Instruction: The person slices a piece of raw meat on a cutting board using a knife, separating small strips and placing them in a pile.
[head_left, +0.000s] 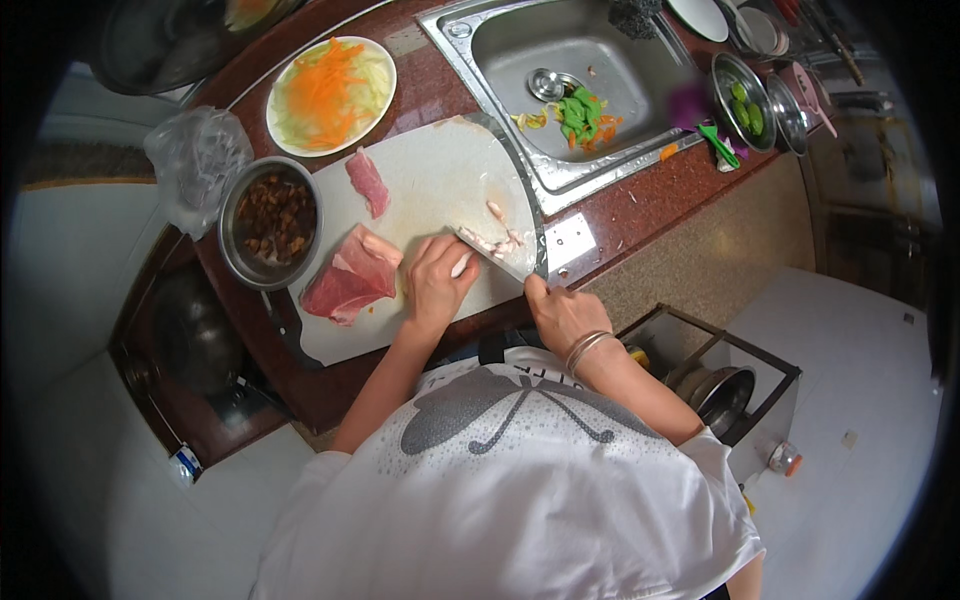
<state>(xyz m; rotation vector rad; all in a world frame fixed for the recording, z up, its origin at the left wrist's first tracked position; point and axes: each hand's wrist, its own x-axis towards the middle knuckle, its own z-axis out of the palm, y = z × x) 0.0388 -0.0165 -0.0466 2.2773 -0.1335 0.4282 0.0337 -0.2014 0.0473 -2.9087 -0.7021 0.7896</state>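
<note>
My right hand (568, 315), with bracelets at the wrist, grips the handle of a kitchen knife (495, 256) near the cutting board's right end. The blade lies diagonally over the white cutting board (427, 172). My left hand (439, 279) holds down a pale piece of meat or fat (461, 265) close to the blade, fingers bent; much of the piece is hidden. Beyond the blade are small pale cut bits (502, 244). A large chunk of raw meat (352, 276) rests left of my left hand, and a smaller strip of raw meat (367, 181) lies farther back.
A metal bowl of brown diced food (316, 225) overlaps the board's left edge, beside a plastic bag (199, 169). Behind stands a plate (391, 90) of shredded carrot and pale shreds. The sink (630, 67) holds peelings; a green peeler (718, 144) lies at its right.
</note>
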